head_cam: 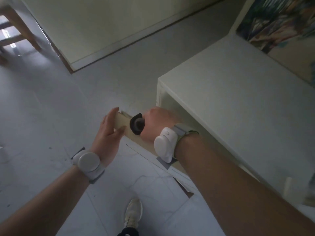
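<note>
A cream drawer panel (pixel 122 122) with a dark round knob (pixel 137 124) hangs low over the floor, just in front of the open compartment (pixel 177 108) of a white cabinet (pixel 238 99). My left hand (pixel 109 132) holds the panel's left end, its thumb on the front face and its straight fingers behind the end. My right hand (pixel 156 123) grips the panel just right of the knob with curled fingers that are mostly hidden. Both wrists carry white devices. My right forearm hides the panel's right part.
A colourful painting (pixel 281 26) leans at the back of the cabinet top. Wooden furniture legs (pixel 20 26) stand at the far left beyond a wall corner (pixel 71 68). My light shoe (pixel 133 213) is on the pale tiled floor (pixel 42 108), below the panel.
</note>
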The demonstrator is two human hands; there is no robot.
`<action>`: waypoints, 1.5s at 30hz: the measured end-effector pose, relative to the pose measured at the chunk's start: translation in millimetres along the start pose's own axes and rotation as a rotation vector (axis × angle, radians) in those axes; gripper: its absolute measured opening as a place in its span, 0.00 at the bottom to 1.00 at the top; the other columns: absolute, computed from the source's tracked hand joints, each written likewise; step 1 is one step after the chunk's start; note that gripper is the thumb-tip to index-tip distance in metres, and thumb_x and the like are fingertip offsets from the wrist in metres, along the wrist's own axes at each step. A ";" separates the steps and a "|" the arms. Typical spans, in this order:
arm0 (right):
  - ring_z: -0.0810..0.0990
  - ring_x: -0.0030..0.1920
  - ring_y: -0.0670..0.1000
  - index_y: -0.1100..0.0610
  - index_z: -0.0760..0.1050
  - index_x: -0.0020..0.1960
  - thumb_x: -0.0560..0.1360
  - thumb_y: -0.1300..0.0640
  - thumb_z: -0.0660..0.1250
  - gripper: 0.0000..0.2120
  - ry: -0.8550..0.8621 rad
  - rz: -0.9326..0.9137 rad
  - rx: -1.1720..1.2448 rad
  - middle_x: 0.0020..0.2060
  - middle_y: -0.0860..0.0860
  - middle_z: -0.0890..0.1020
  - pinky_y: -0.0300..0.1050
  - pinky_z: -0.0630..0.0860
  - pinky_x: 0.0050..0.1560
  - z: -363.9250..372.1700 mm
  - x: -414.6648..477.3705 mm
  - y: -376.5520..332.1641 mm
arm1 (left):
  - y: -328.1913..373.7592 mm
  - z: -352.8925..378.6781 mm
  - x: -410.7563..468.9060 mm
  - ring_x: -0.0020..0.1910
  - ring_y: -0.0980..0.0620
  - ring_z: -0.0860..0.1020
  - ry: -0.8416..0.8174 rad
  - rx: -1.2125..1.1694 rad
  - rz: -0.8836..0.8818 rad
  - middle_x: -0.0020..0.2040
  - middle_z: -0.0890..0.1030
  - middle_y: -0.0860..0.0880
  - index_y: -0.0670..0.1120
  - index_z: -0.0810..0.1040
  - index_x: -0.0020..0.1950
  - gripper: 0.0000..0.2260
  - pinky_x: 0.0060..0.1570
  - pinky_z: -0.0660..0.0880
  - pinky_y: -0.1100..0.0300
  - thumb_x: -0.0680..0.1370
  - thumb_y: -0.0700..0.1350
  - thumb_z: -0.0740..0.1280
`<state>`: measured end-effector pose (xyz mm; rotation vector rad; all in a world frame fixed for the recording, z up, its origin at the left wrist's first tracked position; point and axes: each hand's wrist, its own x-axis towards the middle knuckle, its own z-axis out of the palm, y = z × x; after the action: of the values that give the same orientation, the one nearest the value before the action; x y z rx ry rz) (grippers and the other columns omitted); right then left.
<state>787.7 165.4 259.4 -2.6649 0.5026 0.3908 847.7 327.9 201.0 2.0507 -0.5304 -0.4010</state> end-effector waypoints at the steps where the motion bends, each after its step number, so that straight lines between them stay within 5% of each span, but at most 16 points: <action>1: 0.71 0.30 0.50 0.51 0.71 0.40 0.64 0.48 0.66 0.08 -0.010 0.010 0.009 0.33 0.49 0.72 0.43 0.70 0.34 -0.8 -10.7 9.8 | 2.0 0.9 0.0 0.67 0.52 0.66 -0.009 -0.012 -0.008 0.71 0.67 0.46 0.49 0.64 0.74 0.26 0.63 0.63 0.65 0.77 0.37 0.64; 3: 0.73 0.32 0.52 0.51 0.73 0.43 0.66 0.50 0.67 0.08 -0.022 0.022 -0.002 0.32 0.49 0.72 0.45 0.73 0.37 -4.0 -31.4 25.5 | 1.0 -3.6 3.0 0.70 0.47 0.65 -0.022 -0.055 -0.032 0.73 0.66 0.46 0.51 0.63 0.75 0.26 0.62 0.67 0.63 0.78 0.38 0.64; 6: 0.75 0.37 0.54 0.54 0.77 0.51 0.69 0.51 0.68 0.12 -0.045 0.048 -0.029 0.37 0.49 0.74 0.48 0.75 0.39 -14.4 -75.0 54.0 | 5.2 -2.7 -0.9 0.73 0.52 0.62 -0.060 -0.047 -0.083 0.75 0.63 0.53 0.59 0.60 0.75 0.27 0.68 0.63 0.52 0.78 0.47 0.63; 9: 0.78 0.46 0.57 0.55 0.77 0.56 0.72 0.51 0.67 0.14 -0.111 0.088 -0.055 0.49 0.54 0.77 0.51 0.78 0.46 -20.4 -112.4 78.2 | 12.0 0.1 1.4 0.66 0.39 0.67 -0.028 -0.177 -0.092 0.71 0.66 0.40 0.45 0.62 0.76 0.26 0.69 0.62 0.38 0.78 0.33 0.61; 16: 0.72 0.38 0.54 0.52 0.72 0.47 0.71 0.53 0.64 0.06 -0.105 0.167 -0.105 0.43 0.51 0.71 0.45 0.68 0.37 -24.4 -191.2 132.3 | 31.2 5.6 -9.0 0.42 0.56 0.67 0.001 -0.232 -0.157 0.61 0.64 0.45 0.42 0.62 0.74 0.25 0.43 0.65 0.62 0.78 0.27 0.56; 20: 0.71 0.38 0.54 0.52 0.71 0.47 0.71 0.52 0.64 0.06 -0.065 0.215 -0.159 0.36 0.48 0.66 0.45 0.68 0.39 -24.8 -224.5 155.0 | 43.8 9.2 -11.2 0.40 0.56 0.66 -0.009 -0.300 -0.199 0.59 0.64 0.44 0.49 0.64 0.65 0.23 0.42 0.64 0.62 0.77 0.26 0.55; 26: 0.70 0.37 0.54 0.53 0.73 0.47 0.70 0.55 0.62 0.07 -0.043 0.218 -0.153 0.37 0.48 0.67 0.45 0.69 0.38 -25.0 -235.0 163.7 | 45.3 8.8 -8.5 0.40 0.56 0.66 -0.034 -0.305 -0.219 0.56 0.65 0.46 0.50 0.63 0.65 0.23 0.42 0.64 0.62 0.78 0.26 0.55; 30: 0.70 0.35 0.52 0.54 0.74 0.48 0.69 0.54 0.66 0.08 -0.017 0.239 -0.124 0.32 0.44 0.64 0.43 0.66 0.34 -21.6 -225.9 161.1 | 39.0 7.2 -7.8 0.43 0.57 0.67 -0.040 -0.286 -0.207 0.61 0.64 0.46 0.50 0.63 0.66 0.22 0.43 0.65 0.62 0.78 0.27 0.55; 34: 0.71 0.37 0.53 0.54 0.73 0.47 0.70 0.54 0.64 0.06 -0.061 0.239 -0.066 0.38 0.48 0.69 0.44 0.69 0.37 -19.0 -202.5 147.3 | 36.7 3.3 -2.0 0.45 0.57 0.68 -0.051 -0.299 -0.191 0.61 0.65 0.45 0.48 0.64 0.66 0.23 0.45 0.65 0.63 0.78 0.26 0.56; 38: 0.71 0.40 0.54 0.52 0.70 0.44 0.71 0.56 0.63 0.03 -0.096 0.216 -0.008 0.45 0.51 0.69 0.45 0.69 0.41 -21.2 -164.1 121.6 | 27.5 0.6 7.2 0.57 0.49 0.66 -0.096 -0.256 -0.161 0.62 0.65 0.45 0.42 0.64 0.73 0.25 0.57 0.64 0.56 0.77 0.28 0.60; 42: 0.72 0.42 0.54 0.56 0.76 0.51 0.72 0.56 0.65 0.09 -0.104 0.182 0.012 0.47 0.52 0.70 0.46 0.72 0.43 -21.5 -115.7 87.2 | 19.0 -1.9 14.9 0.68 0.40 0.67 -0.124 -0.211 -0.150 0.71 0.68 0.40 0.48 0.68 0.70 0.26 0.69 0.64 0.43 0.74 0.37 0.68; 45: 0.73 0.43 0.54 0.56 0.77 0.54 0.71 0.55 0.67 0.12 -0.106 0.150 0.001 0.48 0.53 0.73 0.45 0.71 0.42 -24.2 -80.9 62.7 | 22.5 -2.7 14.5 0.69 0.37 0.66 -0.132 -0.280 -0.182 0.72 0.67 0.40 0.55 0.69 0.67 0.26 0.65 0.69 0.46 0.69 0.45 0.67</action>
<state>694.9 124.5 287.3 -2.5966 0.6709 0.5721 856.7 312.0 220.8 1.8143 -0.3447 -0.6838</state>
